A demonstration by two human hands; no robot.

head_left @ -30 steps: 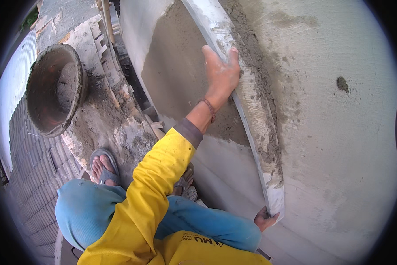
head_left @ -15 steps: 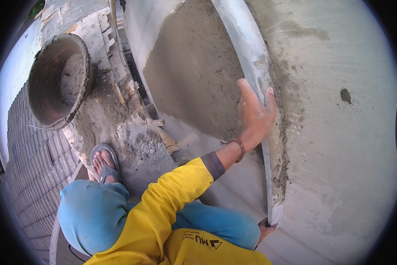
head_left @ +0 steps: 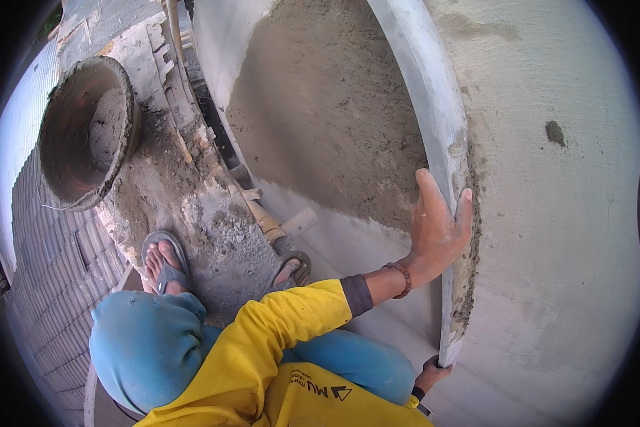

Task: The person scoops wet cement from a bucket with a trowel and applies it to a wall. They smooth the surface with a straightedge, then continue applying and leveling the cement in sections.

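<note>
A long, pale straightedge point(head_left: 430, 85), smeared with mortar along one side, lies against the plastered wall point(head_left: 547, 249). My left hand point(head_left: 437, 235) grips it below the middle, fingers wrapped over it. At its lower end my right hand point(head_left: 434, 373) holds the board, partly hidden by it. Left of the straightedge is a darker, rough patch of mortar point(head_left: 320, 107) with a pale margin. A small lump of mortar point(head_left: 554, 132) clings to the wall on the right.
A dark mortar-caked bucket point(head_left: 64, 142) stands on a debris-strewn ledge point(head_left: 184, 213) at left. My sandalled feet are on that ledge beside a narrow gap with bamboo poles. Beyond the ledge lie grey roof tiles point(head_left: 56, 270) and corrugated sheeting.
The straightedge has moved rightward across the wall, uncovering more of the mortar patch. My left hand on it has moved down and to the right.
</note>
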